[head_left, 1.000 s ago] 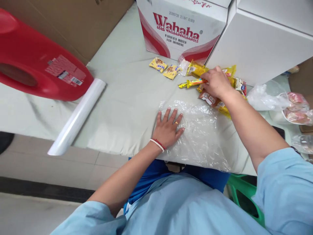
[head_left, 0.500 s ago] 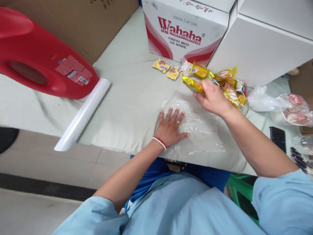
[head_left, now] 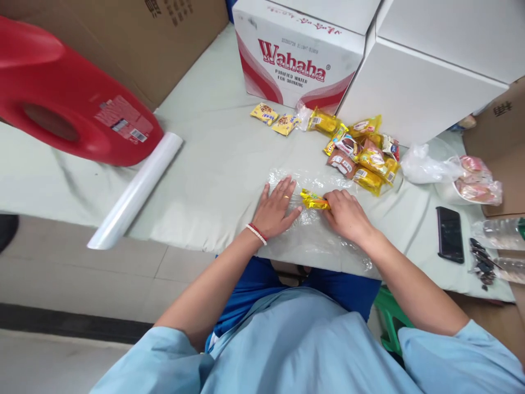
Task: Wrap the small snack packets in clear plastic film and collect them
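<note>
1. While the left hand (head_left: pixel 275 210) lies flat, palm down, on the left part of the clear plastic sheet (head_left: pixel 311 235), the right hand (head_left: pixel 348 216) grips the yellow-wrapped snack (head_left: pixel 314 200) by its right end.
2. Left hand: released, fingers extended and slightly spread, nothing grasped. Thumb points toward the snack, tip just beside its left end, apart from it.
3. Right hand: fingers closed around the snack's end; exact placement of the thumb cannot be told.
4. Snack position: between the two hands, over the upper part of the sheet, long axis roughly crosswise. Contact with the sheet cannot be told from this view.
5. Sheet: spread on the cloth-covered table (head_left: pixel 205 180) near its front edge, wrinkled, reaching beneath both hands.
6. Beyond the right hand, a pile of wrapped snacks (head_left: pixel 371 158), mostly yellow, some brown, in front of the white boxes (head_left: pixel 394 98).
7. Two small yellow packets (head_left: pixel 264 113) lie in front of the Wahaha carton (head_left: pixel 293 60).
8. Left side: white roll (head_left: pixel 135 191) set diagonally beside the red jug (head_left: pixel 82 104), one end past the table edge.
9. Right side: dark phone (head_left: pixel 450 234) on the table, well apart from the snack.
</note>
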Motion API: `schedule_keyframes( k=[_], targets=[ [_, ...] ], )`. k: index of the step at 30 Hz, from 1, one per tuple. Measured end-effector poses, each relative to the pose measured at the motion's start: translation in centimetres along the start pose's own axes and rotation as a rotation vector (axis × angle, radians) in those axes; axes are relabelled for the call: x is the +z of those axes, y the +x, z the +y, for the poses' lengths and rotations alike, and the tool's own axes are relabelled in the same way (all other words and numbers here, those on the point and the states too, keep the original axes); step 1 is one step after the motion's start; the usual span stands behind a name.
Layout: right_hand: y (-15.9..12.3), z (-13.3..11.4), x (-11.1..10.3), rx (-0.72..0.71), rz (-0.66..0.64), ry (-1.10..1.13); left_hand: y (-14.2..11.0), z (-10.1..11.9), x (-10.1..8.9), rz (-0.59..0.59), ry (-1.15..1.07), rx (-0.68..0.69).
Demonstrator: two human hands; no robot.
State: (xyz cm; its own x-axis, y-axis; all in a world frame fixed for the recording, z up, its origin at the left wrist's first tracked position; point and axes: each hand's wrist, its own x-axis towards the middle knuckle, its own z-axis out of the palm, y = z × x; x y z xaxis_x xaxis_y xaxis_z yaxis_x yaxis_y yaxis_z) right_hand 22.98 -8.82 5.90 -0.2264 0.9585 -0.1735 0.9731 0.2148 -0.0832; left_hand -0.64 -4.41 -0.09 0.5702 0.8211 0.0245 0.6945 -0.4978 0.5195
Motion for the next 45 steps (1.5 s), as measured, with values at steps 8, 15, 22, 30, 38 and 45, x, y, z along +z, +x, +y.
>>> schedule_keyframes(
  k=[8, 15, 22, 30, 38, 45],
  targets=[
    [-1.1, -0.8, 0.9, -0.115, 0.064, 0.071, -0.1, -0.6, -0.6, 0.021, -0.106, -0.04],
    [-1.9, -0.4, 1.4, -0.255, 0.142, 0.128, 0.0, 0.5, -0.7, 0.015, 0.034, -0.029],
    [-1.4, -1.0, 1.9, -0.191, 0.137, 0.242, -0.1, 0.5, -1.0, -0.001, -0.009, -0.017],
    [-1.1, -0.7, 1.9, -0.239, 0.04, 0.204, 0.0, 0.5, -0.8, -0.015, -0.038, -0.02],
    [-1.5, 2.7, 1.1, -0.221, -0.018, 0.224, -0.3, 0.7, -0.3, -0.067, 0.136, 0.056],
    [0.0, 3.7, -0.4, -0.256, -0.031, 0.275, -0.6, 0.5, 0.1, -0.122, 0.201, 0.112]
  ],
)
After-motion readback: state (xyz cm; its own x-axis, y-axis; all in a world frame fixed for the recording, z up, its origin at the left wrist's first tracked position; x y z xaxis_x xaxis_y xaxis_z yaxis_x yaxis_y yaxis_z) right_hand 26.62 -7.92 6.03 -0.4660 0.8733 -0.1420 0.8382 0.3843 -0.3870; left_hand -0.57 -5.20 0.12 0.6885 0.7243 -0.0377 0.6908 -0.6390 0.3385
